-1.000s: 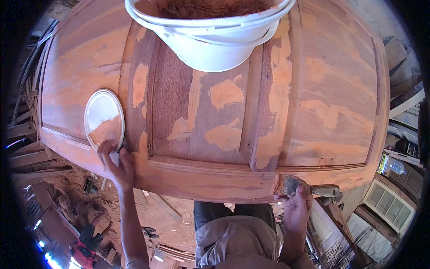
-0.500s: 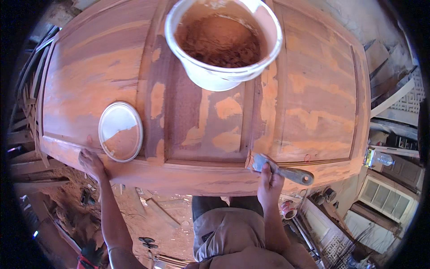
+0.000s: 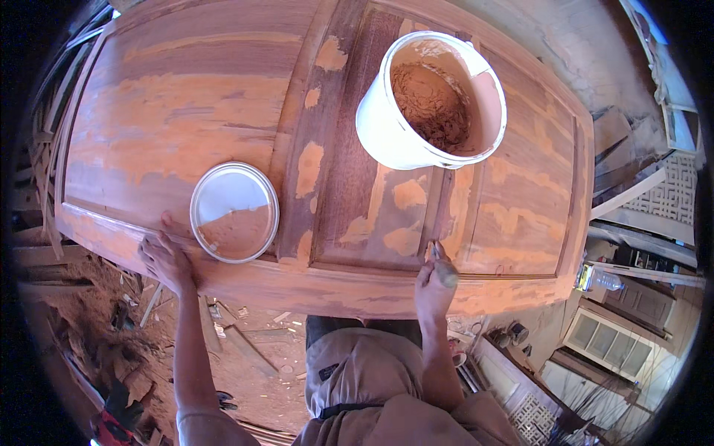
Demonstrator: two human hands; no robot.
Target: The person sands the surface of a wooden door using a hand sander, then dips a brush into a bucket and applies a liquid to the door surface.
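A panelled wooden door (image 3: 186, 119) lies flat before me, streaked with orange-brown filler. At its near left edge my left hand (image 3: 169, 264) rests with the fingers laid over the frame, holding nothing. My right hand (image 3: 433, 291) is closed round the handle of a putty knife (image 3: 446, 273). The blade is mostly hidden and points away from me, at the lower right corner of the middle panel. A white bucket (image 3: 394, 130), part filled with brown filler paste, stands on the door beyond that hand. Near my left hand lies a round white lid (image 3: 232, 186) smeared with the same paste.
Wood strips and planks (image 3: 52, 186) are stacked at the left. Sawdust and offcuts (image 3: 253, 349) cover the floor below the door. On the right are a clear plastic bottle (image 3: 608, 281), a white framed window (image 3: 613, 334) and leaning boards.
The putty knife has turned in my right hand: its blade pointed left and its handle right, and now the handle end faces up toward me. The view has shifted; the bucket appears further right.
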